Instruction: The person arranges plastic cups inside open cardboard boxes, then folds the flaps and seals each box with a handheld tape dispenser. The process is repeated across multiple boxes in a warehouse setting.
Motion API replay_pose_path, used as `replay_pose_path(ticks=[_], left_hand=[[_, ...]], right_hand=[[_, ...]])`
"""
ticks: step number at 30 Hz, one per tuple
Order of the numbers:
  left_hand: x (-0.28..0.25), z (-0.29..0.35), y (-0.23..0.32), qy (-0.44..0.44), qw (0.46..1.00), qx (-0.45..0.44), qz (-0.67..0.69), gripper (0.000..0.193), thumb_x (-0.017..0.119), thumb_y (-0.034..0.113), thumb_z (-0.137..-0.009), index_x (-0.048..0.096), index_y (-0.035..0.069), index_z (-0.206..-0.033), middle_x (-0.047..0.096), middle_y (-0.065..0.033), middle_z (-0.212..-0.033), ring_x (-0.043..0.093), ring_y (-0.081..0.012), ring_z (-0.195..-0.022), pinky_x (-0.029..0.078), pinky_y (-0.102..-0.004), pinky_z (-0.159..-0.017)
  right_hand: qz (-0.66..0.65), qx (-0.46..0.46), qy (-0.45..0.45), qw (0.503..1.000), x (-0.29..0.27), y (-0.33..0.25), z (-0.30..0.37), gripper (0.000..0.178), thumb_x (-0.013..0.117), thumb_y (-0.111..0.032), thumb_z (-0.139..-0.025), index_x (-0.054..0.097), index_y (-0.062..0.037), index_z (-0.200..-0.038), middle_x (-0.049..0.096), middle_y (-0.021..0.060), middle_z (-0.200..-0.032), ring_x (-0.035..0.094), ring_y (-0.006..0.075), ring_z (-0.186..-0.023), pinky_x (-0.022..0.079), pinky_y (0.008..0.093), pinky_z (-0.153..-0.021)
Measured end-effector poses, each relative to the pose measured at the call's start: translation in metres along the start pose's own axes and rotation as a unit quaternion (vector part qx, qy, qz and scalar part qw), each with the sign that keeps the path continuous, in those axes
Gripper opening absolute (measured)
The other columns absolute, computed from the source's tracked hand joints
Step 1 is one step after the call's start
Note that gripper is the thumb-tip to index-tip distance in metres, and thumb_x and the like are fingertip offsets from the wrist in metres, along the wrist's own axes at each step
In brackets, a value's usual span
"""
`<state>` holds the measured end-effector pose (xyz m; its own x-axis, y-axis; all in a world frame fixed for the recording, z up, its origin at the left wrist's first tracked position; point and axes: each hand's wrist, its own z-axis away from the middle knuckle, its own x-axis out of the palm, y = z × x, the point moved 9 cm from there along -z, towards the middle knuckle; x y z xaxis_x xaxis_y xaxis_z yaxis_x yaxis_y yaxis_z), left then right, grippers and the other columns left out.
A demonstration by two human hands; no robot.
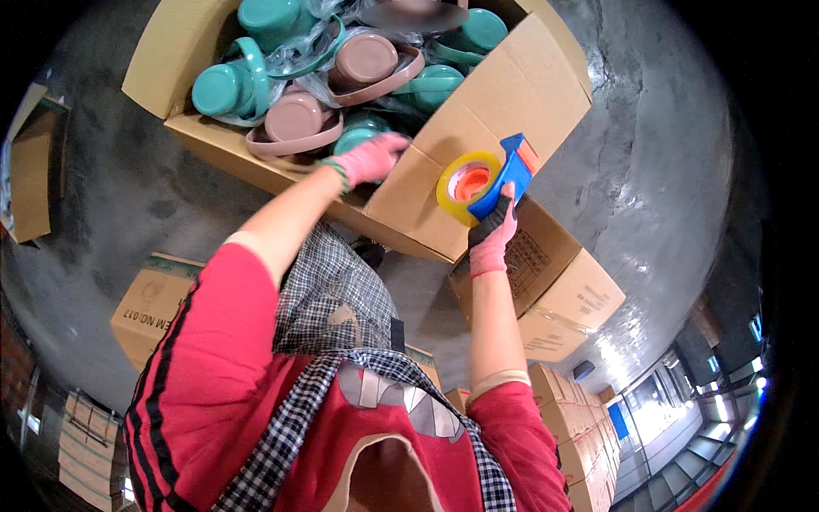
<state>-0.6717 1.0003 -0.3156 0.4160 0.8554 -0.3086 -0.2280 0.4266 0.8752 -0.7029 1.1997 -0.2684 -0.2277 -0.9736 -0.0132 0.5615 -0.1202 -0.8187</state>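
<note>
My right hand [495,229], in a pink and black glove, is closed on a blue tape dispenser [503,183] with a roll of yellowish tape [452,194] on it. The dispenser is in front of a raised flap [478,111] of a large open carton [264,162]. My left hand [368,160], in a pink glove, is at the carton's near edge, close to that flap. Motion blurs its fingers, so their grip cannot be made out. Inside are several teal pails [217,90] and dusty-pink pails [296,118] with broad handles, among clear plastic wrap.
Beside my right forearm is another open carton [554,282]. A closed carton [153,303] lies to my left, and part of an open one [36,171] shows at the far left. Stacked cartons [580,435] stand at the lower right. The floor [657,171] is grey.
</note>
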Motion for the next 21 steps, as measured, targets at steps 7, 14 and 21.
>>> replay_pose_path(ticks=[7,14,21], left_hand=[[-0.084,0.107,-0.013,0.294,0.935,-0.066,0.187,0.033,0.052,0.013,-0.078,0.048,0.0,-0.108,0.051,-0.0135,-0.109,0.051,-0.0221,-0.098,0.037,-0.0302,-0.086],[-0.182,0.21,-0.08,0.475,0.767,-0.28,-0.328,0.061,0.055,0.035,-0.075,0.033,0.001,-0.12,0.031,-0.0321,-0.119,0.032,-0.0396,-0.113,0.03,-0.0421,-0.092],[-0.244,0.29,-0.309,0.61,0.564,-0.174,0.528,0.052,0.046,0.04,-0.08,0.045,0.001,-0.113,0.049,-0.0099,-0.115,0.043,-0.0219,-0.107,0.031,-0.0328,-0.091]], right_hand=[[0.102,-0.024,0.045,0.993,0.014,0.009,-0.007,0.039,0.066,-0.035,-0.07,0.058,-0.0001,-0.086,0.053,0.0003,-0.074,0.048,0.01,-0.065,0.041,0.0251,-0.061],[0.07,-0.004,0.047,0.996,0.001,0.011,-0.016,0.045,0.065,-0.04,-0.07,0.057,-0.0005,-0.091,0.053,0.0001,-0.072,0.049,0.0082,-0.061,0.041,0.0229,-0.058],[0.087,0.008,0.052,0.995,0.005,0.009,-0.013,0.037,0.064,-0.035,-0.072,0.057,-0.0021,-0.088,0.054,0.0006,-0.073,0.051,0.0097,-0.062,0.042,0.0232,-0.058]])
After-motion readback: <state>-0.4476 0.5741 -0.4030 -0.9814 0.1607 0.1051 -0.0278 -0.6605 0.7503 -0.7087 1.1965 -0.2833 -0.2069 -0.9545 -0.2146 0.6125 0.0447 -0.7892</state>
